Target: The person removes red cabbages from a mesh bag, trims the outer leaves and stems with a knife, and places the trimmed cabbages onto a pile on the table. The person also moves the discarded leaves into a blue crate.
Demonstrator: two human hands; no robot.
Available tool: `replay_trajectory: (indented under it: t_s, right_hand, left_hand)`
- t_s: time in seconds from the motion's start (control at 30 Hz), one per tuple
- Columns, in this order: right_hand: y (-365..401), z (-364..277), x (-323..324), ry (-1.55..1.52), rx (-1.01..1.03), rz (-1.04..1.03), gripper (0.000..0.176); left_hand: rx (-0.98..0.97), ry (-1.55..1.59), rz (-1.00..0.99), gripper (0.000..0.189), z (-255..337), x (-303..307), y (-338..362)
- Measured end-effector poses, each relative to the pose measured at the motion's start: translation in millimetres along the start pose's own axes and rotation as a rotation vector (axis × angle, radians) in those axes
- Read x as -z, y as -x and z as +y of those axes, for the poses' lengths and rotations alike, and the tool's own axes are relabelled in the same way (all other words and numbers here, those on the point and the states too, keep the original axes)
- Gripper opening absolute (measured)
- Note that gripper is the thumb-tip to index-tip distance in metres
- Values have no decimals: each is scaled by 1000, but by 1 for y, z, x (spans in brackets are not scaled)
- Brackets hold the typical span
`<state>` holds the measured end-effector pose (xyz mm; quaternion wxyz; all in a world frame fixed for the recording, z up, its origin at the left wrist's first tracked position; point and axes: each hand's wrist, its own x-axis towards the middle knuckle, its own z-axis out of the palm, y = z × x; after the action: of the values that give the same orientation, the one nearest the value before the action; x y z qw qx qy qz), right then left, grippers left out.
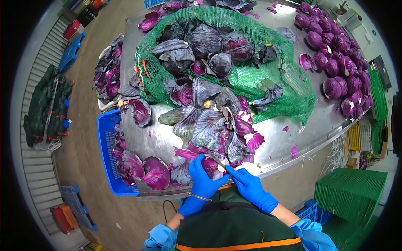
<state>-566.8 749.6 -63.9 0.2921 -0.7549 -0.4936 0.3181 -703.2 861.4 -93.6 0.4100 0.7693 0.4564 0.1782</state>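
Observation:
At the near edge of the steel table, my left hand (202, 180), in a blue glove, grips a red cabbage (210, 168) from its left side. My right hand (250, 186), also gloved, is closed around a knife (216, 160), whose blade lies across the cabbage at its stem end. The knife's handle is mostly hidden by my fingers. Loose outer leaves (209, 125) are heaped just beyond my hands. Behind them, several untrimmed cabbages (204, 40) with dark leaves sit on a green mesh bag (268, 83).
Trimmed cabbages (333, 87) are piled at the table's right. A blue basket (109, 167) holding leaves stands at the left edge, with another leaf-filled container (103, 103) beyond it. Stacked green crates (349, 194) stand on the floor at the near right.

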Motion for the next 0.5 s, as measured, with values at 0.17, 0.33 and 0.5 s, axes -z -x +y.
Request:
replay_trajectory:
  t_s: [0.17, 0.33, 0.5]
  right_hand:
    - [-58, 17, 1, -454, -395, 72, 40]
    - [-70, 20, -20, -346, -401, 16, 49]
    - [-104, -5, 33, -752, -504, 28, 39]
  left_hand:
    - [-50, -57, -5, 104, 2, 2, 2]
    - [72, 483, -251, 110, -28, 36, -5]
    - [-157, 653, -206, 110, 29, 90, -7]
